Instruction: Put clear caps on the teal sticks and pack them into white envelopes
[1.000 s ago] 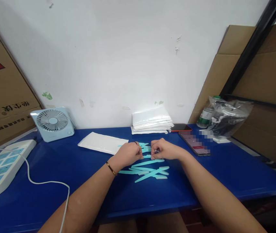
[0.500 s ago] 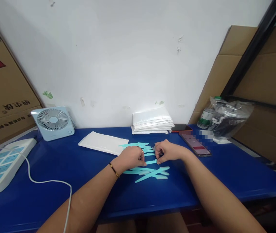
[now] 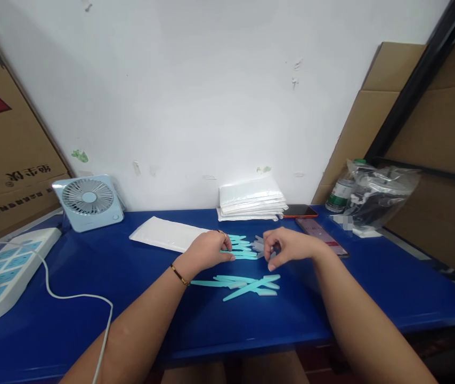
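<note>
Turquoise plastic razors (image 3: 251, 287), slim and flat, tapered handles to the left, broader ends to the right; spread in 2 groups on the blue table (image 3: 291, 317). Near group: crossed loosely, whitish tips seen, 1 razor laid slantwise over the others, 1 handle reaching left to just beside the left wrist. Far group (image 3: 245, 256): bunched roughly parallel, handles partly covered by the left hand. Small clear pieces (image 3: 258, 244) are piled just right of the far group, partly hidden by the right hand.

Left hand (image 3: 211, 249): half curled, palm down, thumb and fingertips set at the far group; whether any razor is gripped cannot be told. A dark bracelet (image 3: 180, 274) is worn on the wrist.

Right hand (image 3: 285, 249): fingers curled, a small gap seen between thumb and index; held beside the clear pieces, apart from the near razors. Whether a clear piece is pinched cannot be told.

A white packet (image 3: 165, 233) is laid flat, its right end hidden by the left hand. White packets are stacked (image 3: 251, 198) by the wall. 2 phones are seen at right: the orange-edged phone (image 3: 300, 212) beside the stack, the other phone (image 3: 321, 236) partly covered by the right hand. A blue fan (image 3: 89, 200) is stood at left, behind a power strip (image 3: 23, 261).
</note>
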